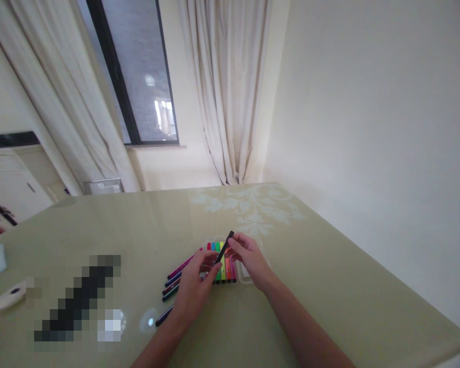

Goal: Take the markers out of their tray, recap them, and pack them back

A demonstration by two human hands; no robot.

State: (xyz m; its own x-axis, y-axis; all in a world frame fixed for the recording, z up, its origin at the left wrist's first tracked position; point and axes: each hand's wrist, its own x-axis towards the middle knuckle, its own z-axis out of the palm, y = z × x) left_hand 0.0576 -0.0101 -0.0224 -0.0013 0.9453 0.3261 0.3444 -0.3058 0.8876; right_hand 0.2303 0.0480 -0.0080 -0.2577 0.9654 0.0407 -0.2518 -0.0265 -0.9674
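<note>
Surface edges: glossy pale-green surface [322, 281], far edge near the curtains, right edge slanting along the white wall [375, 117]
Elbow room: decent gap from the pixelated long dark shape [76, 301] to the loose slim pens in magenta and dark colours [171, 293], plus a wide plain stretch right of the right arm
Left hand [195, 281]: just right of those pens, pinching the lower end of a slim black pen [225, 246]
Right hand [250, 255]: fingers closed on its upper end; pen's tilted above the case
Case: clear plastic case [249, 281], row of bright markers [228, 270] in it, partly covered by hands
Room, left to right: white cabinet [13, 176], cream curtain [61, 97], dark-framed window [138, 66], second curtain [230, 76]
</note>
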